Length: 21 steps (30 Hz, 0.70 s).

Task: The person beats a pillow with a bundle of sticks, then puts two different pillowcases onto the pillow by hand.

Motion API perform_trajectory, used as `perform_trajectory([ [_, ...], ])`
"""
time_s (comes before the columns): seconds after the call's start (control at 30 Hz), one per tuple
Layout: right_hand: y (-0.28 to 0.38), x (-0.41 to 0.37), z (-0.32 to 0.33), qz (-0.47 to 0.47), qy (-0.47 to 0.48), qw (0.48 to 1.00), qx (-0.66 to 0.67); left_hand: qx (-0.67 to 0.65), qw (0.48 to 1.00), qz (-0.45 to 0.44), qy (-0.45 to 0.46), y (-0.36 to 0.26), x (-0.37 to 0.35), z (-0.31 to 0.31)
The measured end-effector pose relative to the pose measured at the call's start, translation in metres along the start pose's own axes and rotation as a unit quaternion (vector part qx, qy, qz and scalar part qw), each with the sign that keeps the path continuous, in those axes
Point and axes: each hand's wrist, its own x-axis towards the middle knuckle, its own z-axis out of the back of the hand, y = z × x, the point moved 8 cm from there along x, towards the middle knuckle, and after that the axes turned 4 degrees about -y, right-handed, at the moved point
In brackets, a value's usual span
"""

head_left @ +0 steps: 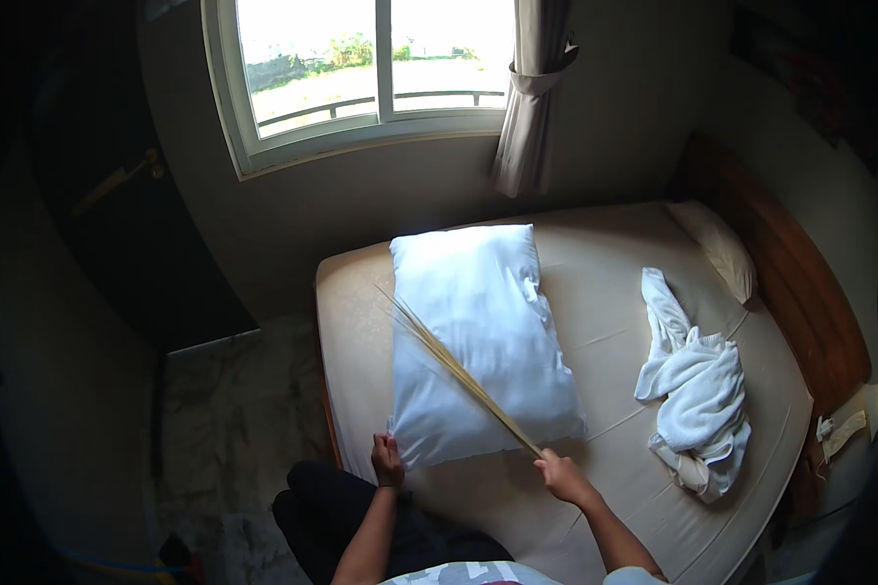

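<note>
Left hand [387,462], fingers pinching white pillow [478,312]; right hand [560,476], fingers clasping stick bundle [461,376]; splayed tips could snag the pillow.

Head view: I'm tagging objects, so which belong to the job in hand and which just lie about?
Job:
long yellowish stick bundle, in right hand
white rectangular fabric pillow, left hand at its corner

Apparently lying about:
crumpled white cloth
beige fabric pillow

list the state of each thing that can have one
white rectangular fabric pillow: lying flat
bundle of thin yellowish sticks: slanting over the pillow
right hand: closed on the bundle
left hand: closed at the pillow's corner
soft white cloth: crumpled
grey fabric curtain: tied back
dark door: appears shut
</note>
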Motion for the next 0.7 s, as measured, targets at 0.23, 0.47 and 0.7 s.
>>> perform_trajectory([
  [0.23,0.064,-0.081,0.195,0.269,-0.553,0.578,0.536,-0.056,0.987,-0.046,-0.14,-0.039,0.022,0.03],
  [0.47,0.003,-0.005,0.019,0.083,-0.022,0.995,0.05,-0.143,0.955,-0.101,-0.241,-0.13,0.079,0.044],
  [0.7,0.075,-0.062,0.271,0.32,-0.631,0.536,0.461,0.157,0.971,-0.159,0.078,-0.183,0.065,-0.07],
])
